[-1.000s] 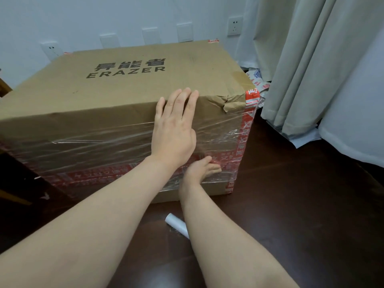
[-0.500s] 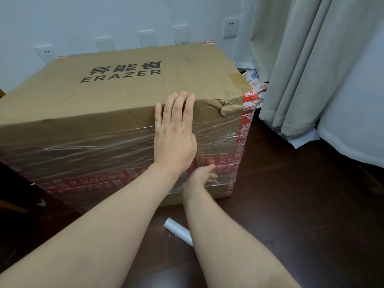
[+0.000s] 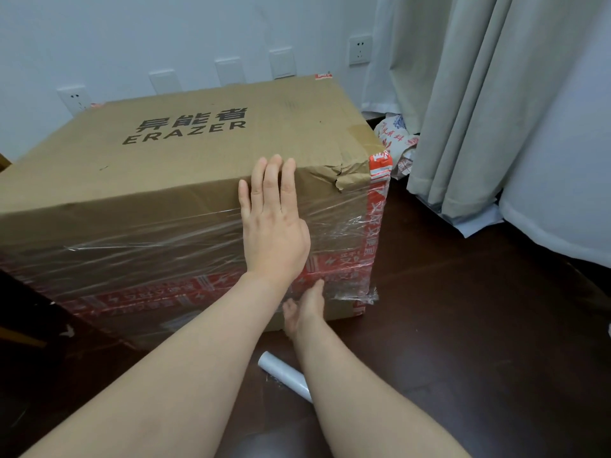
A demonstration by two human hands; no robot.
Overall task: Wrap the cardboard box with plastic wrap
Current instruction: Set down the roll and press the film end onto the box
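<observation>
A large brown cardboard box (image 3: 172, 166) printed "ERAZER" stands on the dark floor. Clear plastic wrap (image 3: 139, 256) covers its near side over red tape. My left hand (image 3: 274, 223) lies flat and open against that side, fingertips at the top edge. My right hand (image 3: 305, 307) is lower, partly hidden under my left forearm, its fingers pressing the wrap near the box's bottom right. The white roll of plastic wrap (image 3: 284, 375) lies on the floor, partly behind my right forearm.
Grey curtains (image 3: 479, 104) hang at the right, down to the floor. Crumpled printed bags (image 3: 396, 140) sit between box and curtain. Wall sockets (image 3: 359, 49) line the white wall behind the box. Dark wood floor (image 3: 479, 342) stretches to the right.
My right hand has slid lower and left along the wrap, turning its fingers upward. My left hand stays flat on the box side. The view has shifted slightly.
</observation>
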